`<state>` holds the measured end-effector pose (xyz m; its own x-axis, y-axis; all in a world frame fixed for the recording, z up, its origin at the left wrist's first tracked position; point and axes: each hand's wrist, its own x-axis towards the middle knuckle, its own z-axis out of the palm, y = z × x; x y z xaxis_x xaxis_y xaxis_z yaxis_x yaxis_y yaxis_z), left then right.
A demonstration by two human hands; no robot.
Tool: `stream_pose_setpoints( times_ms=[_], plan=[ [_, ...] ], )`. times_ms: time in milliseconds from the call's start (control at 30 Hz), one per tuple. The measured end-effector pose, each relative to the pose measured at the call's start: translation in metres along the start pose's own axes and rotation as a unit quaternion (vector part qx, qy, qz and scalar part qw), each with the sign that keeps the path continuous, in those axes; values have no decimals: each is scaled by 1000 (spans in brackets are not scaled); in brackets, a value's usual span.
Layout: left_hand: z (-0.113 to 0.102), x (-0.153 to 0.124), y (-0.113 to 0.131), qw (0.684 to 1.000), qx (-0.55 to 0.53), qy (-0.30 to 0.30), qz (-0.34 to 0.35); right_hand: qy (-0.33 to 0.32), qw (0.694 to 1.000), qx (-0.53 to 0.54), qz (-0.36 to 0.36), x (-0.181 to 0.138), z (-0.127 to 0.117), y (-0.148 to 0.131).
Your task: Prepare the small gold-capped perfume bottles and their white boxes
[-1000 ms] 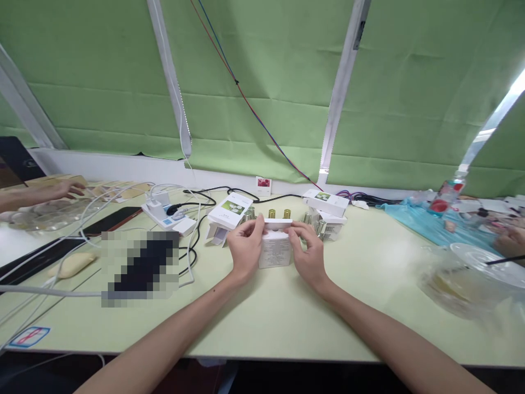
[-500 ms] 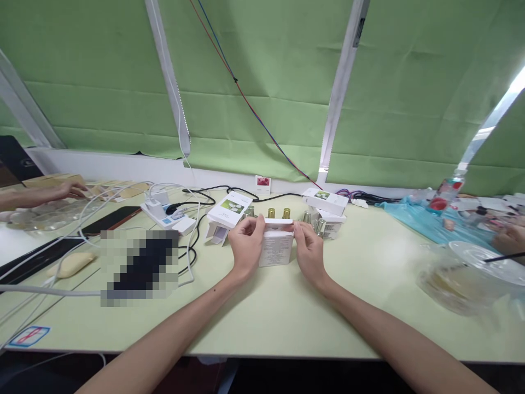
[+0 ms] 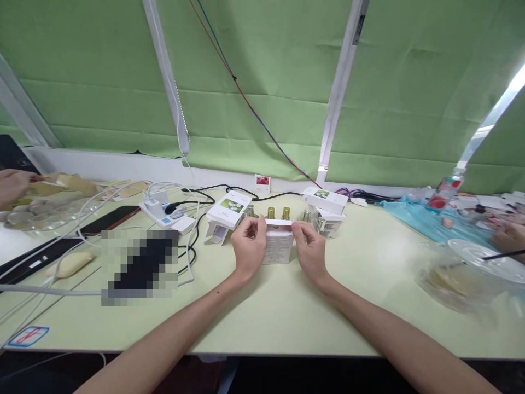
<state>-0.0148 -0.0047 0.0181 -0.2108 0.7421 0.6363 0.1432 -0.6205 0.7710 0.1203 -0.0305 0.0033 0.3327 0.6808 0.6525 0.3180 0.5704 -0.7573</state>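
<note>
A small white box (image 3: pixel 279 249) with printed text stands upright on the table in front of me. My left hand (image 3: pixel 249 243) pinches the left end of its top flap, and my right hand (image 3: pixel 309 246) pinches the right end. Just behind the box are two gold-capped bottles (image 3: pixel 279 213), their lower parts hidden. Silver-capped bottles (image 3: pixel 321 225) stand beyond my right hand, and a greenish cap (image 3: pixel 249 210) shows past my left. A white box with a flower picture (image 3: pixel 230 209) leans at the left; another flower box (image 3: pixel 325 200) lies on a further box at the right.
A power strip (image 3: pixel 166 216) with tangled cables lies left, near a blurred dark object (image 3: pixel 141 262) and a beige mouse-shaped item (image 3: pixel 71 265). To the right are a clear plastic container (image 3: pixel 451 279) and blue plastic sheet (image 3: pixel 422 219). Other people's hands (image 3: pixel 14 186) appear at both sides.
The box's top flap has tilted, its upper face now less visible. Both my hands stay at its ends with small shifts. The other person's hand at far left has moved left.
</note>
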Motion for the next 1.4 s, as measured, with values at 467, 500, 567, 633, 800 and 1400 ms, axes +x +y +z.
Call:
stream_pose_setpoints(
  times_ms=[467, 500, 567, 633, 800, 1400],
  plan=[
    [1, 0, -3, 998, 22, 21, 57, 12, 1000, 2, -2, 0, 0, 2],
    [2, 0, -3, 998, 18, 19, 56, 12, 1000, 4, 0, 0, 0, 3],
    [2, 0, -3, 998, 6, 16, 53, 12, 1000, 9, 4, 0, 0, 4],
    [2, 1, -3, 999, -7, 15, 49, 10, 1000, 13, 5, -1, -1, 4],
    [1, 3, -2, 999, -31, 15, 16, 2, 1000, 17, 3, -2, 0, 2],
    [1, 3, -8, 998, 16, 31, 44, 8, 1000, 4, 1, -4, 1, 1]
  ],
)
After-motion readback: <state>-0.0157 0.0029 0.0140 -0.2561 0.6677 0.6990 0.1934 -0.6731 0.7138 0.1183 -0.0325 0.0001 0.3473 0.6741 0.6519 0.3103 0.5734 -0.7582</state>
